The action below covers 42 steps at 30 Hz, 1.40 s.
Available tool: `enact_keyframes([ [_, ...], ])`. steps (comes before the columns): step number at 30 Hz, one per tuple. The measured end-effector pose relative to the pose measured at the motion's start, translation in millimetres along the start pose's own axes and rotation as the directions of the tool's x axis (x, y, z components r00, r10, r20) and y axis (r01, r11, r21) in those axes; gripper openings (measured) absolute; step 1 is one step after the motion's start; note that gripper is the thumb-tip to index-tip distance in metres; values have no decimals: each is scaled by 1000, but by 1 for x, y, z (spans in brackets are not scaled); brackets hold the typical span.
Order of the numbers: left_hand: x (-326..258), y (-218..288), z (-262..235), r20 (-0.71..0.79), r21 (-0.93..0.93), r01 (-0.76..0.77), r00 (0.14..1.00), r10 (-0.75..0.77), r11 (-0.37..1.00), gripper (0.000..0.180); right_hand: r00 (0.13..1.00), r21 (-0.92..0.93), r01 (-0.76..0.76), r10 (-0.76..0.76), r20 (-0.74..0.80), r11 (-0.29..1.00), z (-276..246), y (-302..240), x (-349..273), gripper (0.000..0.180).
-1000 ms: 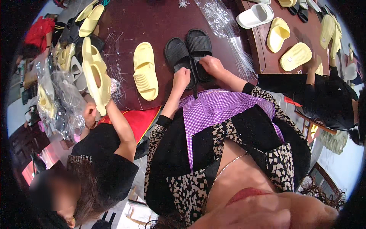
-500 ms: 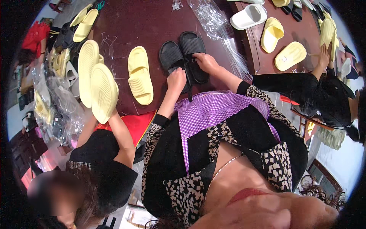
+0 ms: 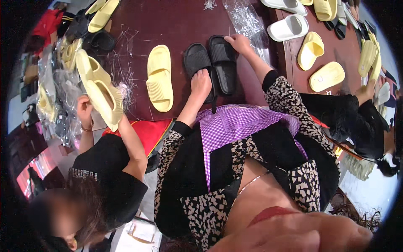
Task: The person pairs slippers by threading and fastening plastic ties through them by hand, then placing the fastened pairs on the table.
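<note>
A pair of black slide slippers lies side by side on the dark red table in front of me. My left hand is closed over the strap of the left black slipper, fingers curled at its opening. My right hand is by the far right edge of the right black slipper, its fingertips drawn together next to the toe. Whether they pinch anything small I cannot make out. Left of the pair, a yellow slipper lies sole down, its ribbed strap showing.
At my left, a person holds yellow slippers. Clear plastic bags and thin clear strands lie beyond my right hand. White and yellow slippers sit on the table section to the right, where another person's hand holds more.
My right hand has moved from the right black slipper's opening out to its far edge. My left hand stays on the left slipper. The person at left has turned the yellow slippers over.
</note>
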<state>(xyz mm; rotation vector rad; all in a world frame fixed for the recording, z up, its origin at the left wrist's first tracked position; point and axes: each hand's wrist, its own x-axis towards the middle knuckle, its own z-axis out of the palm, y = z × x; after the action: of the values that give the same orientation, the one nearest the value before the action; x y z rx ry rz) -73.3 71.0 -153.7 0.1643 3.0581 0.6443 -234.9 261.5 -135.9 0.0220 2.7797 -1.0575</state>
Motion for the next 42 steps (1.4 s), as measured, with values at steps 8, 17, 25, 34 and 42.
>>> enact_keyframes([
  [8,0,7,-7,-45,-58,-12,999,9,998,16,894,-77,367,-375,-246,927,9,-23,5,18],
  [17,1,9,-9,-32,-37,-20,999,19,999,18,795,-25,591,-578,185,806,63,-95,-4,18],
  [25,-9,9,-19,-138,-153,-41,990,20,987,22,923,457,292,-372,93,840,63,-88,-15,16],
  [34,9,12,-94,-290,-779,-12,893,-344,627,21,879,574,307,-457,135,759,12,-114,-71,11],
  [42,0,7,-123,-32,-923,125,918,-394,365,18,901,810,181,-423,90,557,5,-149,-98,14],
])
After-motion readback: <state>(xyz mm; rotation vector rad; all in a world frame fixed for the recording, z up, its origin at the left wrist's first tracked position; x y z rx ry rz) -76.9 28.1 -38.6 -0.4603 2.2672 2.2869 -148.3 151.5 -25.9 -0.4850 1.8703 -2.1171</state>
